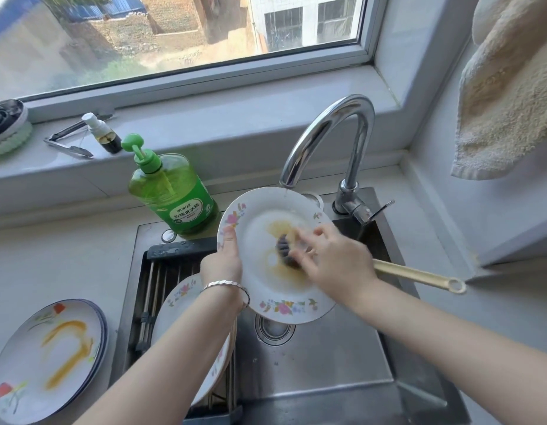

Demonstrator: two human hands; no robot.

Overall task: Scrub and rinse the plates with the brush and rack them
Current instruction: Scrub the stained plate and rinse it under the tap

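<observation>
A white plate with a flower rim (260, 277) tilts over the sink under a thin stream from the faucet (336, 136). My left hand (224, 259) grips its left rim, thumb on the face. My right hand (330, 259) holds the brush, whose dark head (285, 247) presses on a yellow-brown smear in the plate's middle; the cream handle (419, 276) sticks out to the right. Another flowered plate (181, 302) lies on the roll-up rack (157, 289) over the sink's left side. A stack of dirty plates (48, 360) with an orange smear sits on the counter at left.
A green dish-soap bottle (174, 194) stands behind the sink (321, 357). On the windowsill lie metal tongs (69, 142), a small spray bottle (102, 133) and a round scrubber (8, 130). A beige towel (508, 96) hangs at the right wall.
</observation>
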